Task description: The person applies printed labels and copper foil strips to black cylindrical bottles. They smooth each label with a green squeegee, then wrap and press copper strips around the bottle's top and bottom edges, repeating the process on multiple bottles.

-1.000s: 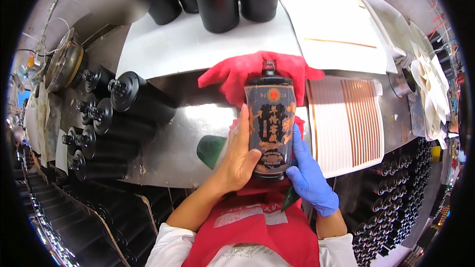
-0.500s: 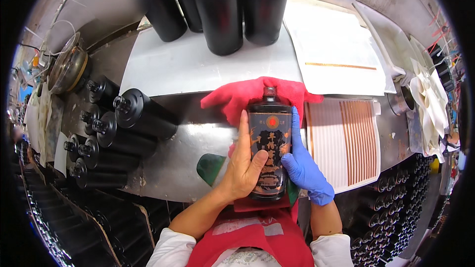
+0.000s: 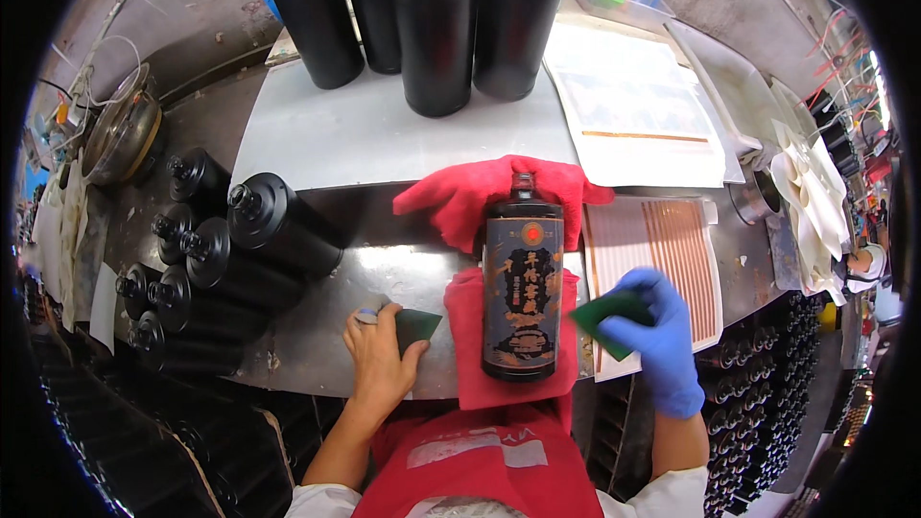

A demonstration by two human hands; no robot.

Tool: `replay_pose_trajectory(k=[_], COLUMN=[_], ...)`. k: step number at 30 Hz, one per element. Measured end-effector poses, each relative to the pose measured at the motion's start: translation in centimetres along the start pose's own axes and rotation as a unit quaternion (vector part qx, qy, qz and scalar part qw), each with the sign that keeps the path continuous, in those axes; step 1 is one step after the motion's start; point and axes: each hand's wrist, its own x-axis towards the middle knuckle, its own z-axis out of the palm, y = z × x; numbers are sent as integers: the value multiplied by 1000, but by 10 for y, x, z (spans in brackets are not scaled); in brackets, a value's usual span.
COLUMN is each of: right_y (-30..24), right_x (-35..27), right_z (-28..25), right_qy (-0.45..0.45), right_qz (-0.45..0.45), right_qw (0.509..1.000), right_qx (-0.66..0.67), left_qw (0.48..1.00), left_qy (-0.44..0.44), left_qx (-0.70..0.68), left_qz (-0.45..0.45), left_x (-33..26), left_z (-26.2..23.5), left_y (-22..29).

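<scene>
A black bottle [image 3: 523, 297] with a dark label of copper-coloured print and a red round emblem lies on a red cloth [image 3: 467, 326], its neck pointing away from me. To its left, my bare left hand [image 3: 377, 355] grips a dark green flat scraper [image 3: 418, 327] and wears a grey cover on one finger. On the right, my right hand [image 3: 662, 331] in a blue glove holds another green flat scraper [image 3: 611, 315], its edge close to the bottle's side. Neither hand touches the bottle.
Several black bottles [image 3: 432, 48] stand on a white board at the back. More black bottles [image 3: 259, 221] lie stacked at the left. Striped copper-and-white strip sheets [image 3: 662, 249] and white sheets [image 3: 633, 105] lie at the right. Racks of bottles [image 3: 767, 403] fill the lower right.
Both hands have let go of the bottle and moved apart. Each now holds a green scraper. The bottle stays on the red cloth.
</scene>
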Motion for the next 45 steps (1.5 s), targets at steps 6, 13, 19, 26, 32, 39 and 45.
replay_pose_trajectory(k=[6, 13, 19, 26, 32, 39, 45], right_y=[-52, -8, 10, 17, 58, 27, 27], right_x=[86, 27, -27, 49, 56, 29, 15], right_z=[46, 44, 51, 57, 40, 36, 56], right_qy=[-38, -131, 49, 116, 90, 162, 86], right_qz=[-365, -481, -193, -151, -12, -145, -130], right_qw=[854, 740, 952, 981, 973, 975, 987], right_qx=[-370, -452, -233, -28, 213, -39, -36], left_qw=[952, 881, 879, 849, 783, 858, 865], left_qy=[34, 128, 135, 137, 126, 204, 155], left_qx=[-304, -456, -451, -504, -608, -470, -478], left_qz=[-5, -19, 75, 78, -43, -15, 18], left_x=[10, 20, 42, 92, 84, 61, 42], left_z=[-18, -40, -37, -2, 37, -16, 13], left_y=[12, 30, 90, 102, 67, 97, 91])
